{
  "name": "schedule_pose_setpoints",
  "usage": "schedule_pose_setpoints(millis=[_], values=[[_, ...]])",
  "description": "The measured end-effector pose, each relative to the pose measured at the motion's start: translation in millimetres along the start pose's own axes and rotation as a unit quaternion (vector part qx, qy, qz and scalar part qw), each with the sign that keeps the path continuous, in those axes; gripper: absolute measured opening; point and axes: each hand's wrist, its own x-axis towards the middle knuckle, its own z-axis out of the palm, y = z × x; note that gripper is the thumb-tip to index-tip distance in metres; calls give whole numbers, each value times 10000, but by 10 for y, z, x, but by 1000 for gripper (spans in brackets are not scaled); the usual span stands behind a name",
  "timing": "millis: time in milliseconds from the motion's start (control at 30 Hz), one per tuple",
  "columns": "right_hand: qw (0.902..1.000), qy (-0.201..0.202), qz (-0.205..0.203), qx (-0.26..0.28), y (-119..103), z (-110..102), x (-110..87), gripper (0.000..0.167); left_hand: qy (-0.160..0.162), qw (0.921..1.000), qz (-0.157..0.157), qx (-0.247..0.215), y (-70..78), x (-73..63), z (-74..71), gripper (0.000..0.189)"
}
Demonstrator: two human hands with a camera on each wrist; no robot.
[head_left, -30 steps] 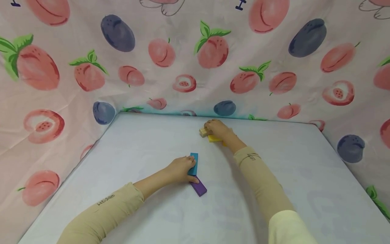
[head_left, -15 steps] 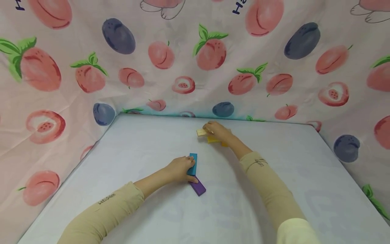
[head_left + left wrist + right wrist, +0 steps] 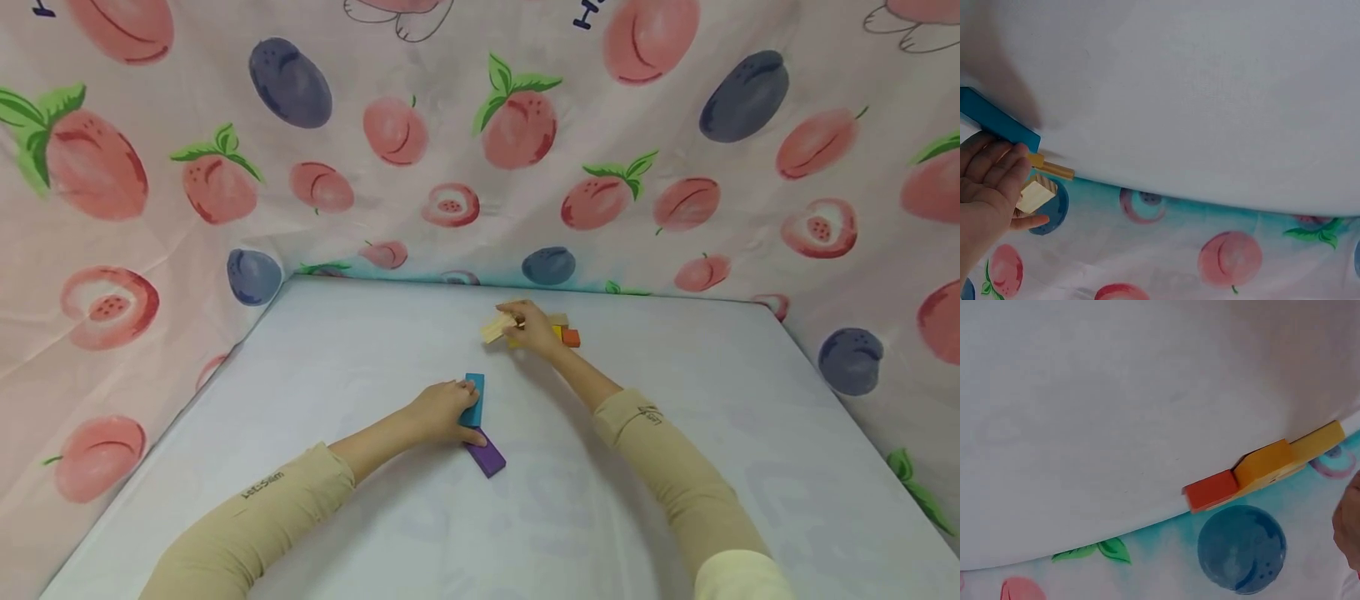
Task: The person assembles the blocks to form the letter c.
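Observation:
In the head view my left hand grips a blue block, its fingers over the top and its thumb at the near end. That thumb also lies against a purple block, which meets the blue one at an angle. Farther back, my right hand pinches a pale wooden block between thumb and fingers, tilted. The left wrist view shows the blue block beside my fingers, and the pale wooden block beyond. Only a bit of my right hand enters the right wrist view.
Behind my right hand lie an orange block, a yellow block and another pale block, close together. A longer yellow block adjoins them in the right wrist view. A fruit-print cloth borders the white table.
My right hand has lifted and turned the pale wooden block, shifting slightly left and nearer; the orange block behind it has come into sight. My left hand stays on the blue block.

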Motion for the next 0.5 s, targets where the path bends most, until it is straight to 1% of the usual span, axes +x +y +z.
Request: schedule_pose_setpoints(millis=[33, 67, 100, 133, 167, 200, 233, 267, 300, 333, 367, 400, 433, 500], values=[[9999, 5, 96, 101, -77, 0, -23, 40, 2, 10000, 8, 5, -5, 0, 0, 70], [9995, 0, 173, 247, -96, 9, -31, 40, -8, 10000, -3, 20, -9, 0, 1, 70], [9984, -42, 355, 448, -114, 20, -28, 41, -22, 10000, -11, 15, -11, -2, 1, 70], [9969, -69, 466, 632, -74, 40, -9, 42, -35, 10000, -27, 5, -11, -4, -2, 71], [9957, -31, 394, 833, 73, 85, 43, 40, -53, 10000, -45, -7, -10, -6, -4, 72], [9946, -68, 455, 931, 203, 120, 92, 40, -64, 10000, -63, -20, -9, -5, -4, 73], [9934, -48, 447, 1059, 396, 177, 161, 40, -70, 9999, -74, -40, -8, -6, -5, 74], [9916, -42, 355, 1243, 686, 253, 261, 41, -78, 9999, -88, -60, -6, -7, -7, 75], [9907, -26, 372, 1311, 902, 318, 343, 41, -82, 9999, -85, -93, -4, -8, -7, 76], [9906, 10, 217, 1350, 1118, 380, 410, 41, -84, 9999, -81, -106, -4, -7, -4, 77], [9906, 45, 166, 1353, 1279, 436, 464, 39, -83, 9999, -79, -118, -5, -5, 1, 77], [9916, 55, 271, 1266, 1316, 463, 478, 39, -88, 9998, -84, -128, -6, -6, 4, 77], [9925, 95, 314, 1173, 1297, 466, 475, 37, -85, 9998, -83, -130, -2, -5, 0, 77], [9924, 75, 411, 1157, 1157, 438, 417, 36, -79, 9999, -78, -107, 2, -2, -2, 76]])
